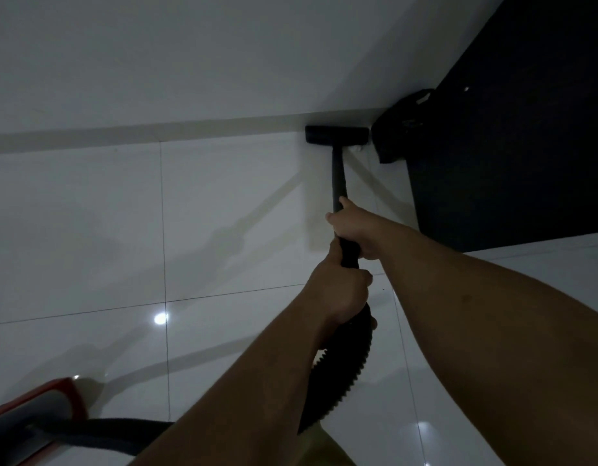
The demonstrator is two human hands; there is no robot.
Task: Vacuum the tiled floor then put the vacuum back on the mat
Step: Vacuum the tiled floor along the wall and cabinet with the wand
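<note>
Both hands hold the black vacuum wand (337, 176) over glossy white floor tiles (89, 230). My right hand (353, 227) grips the wand high up, with the index finger along the tube. My left hand (341, 290) is closed on the handle just below it, where the ribbed black hose (341, 371) begins. The flat black floor head (337, 135) rests on the tiles against the skirting of the white wall. At the bottom left sits the red and grey vacuum body (32, 418), with the hose running into it. No mat is in view.
A dark panel or piece of furniture (512, 156) fills the right side, with a black bag-like object (402, 129) at its foot right beside the floor head. The white wall (190, 62) closes the far side. Tiles extend left and toward me.
</note>
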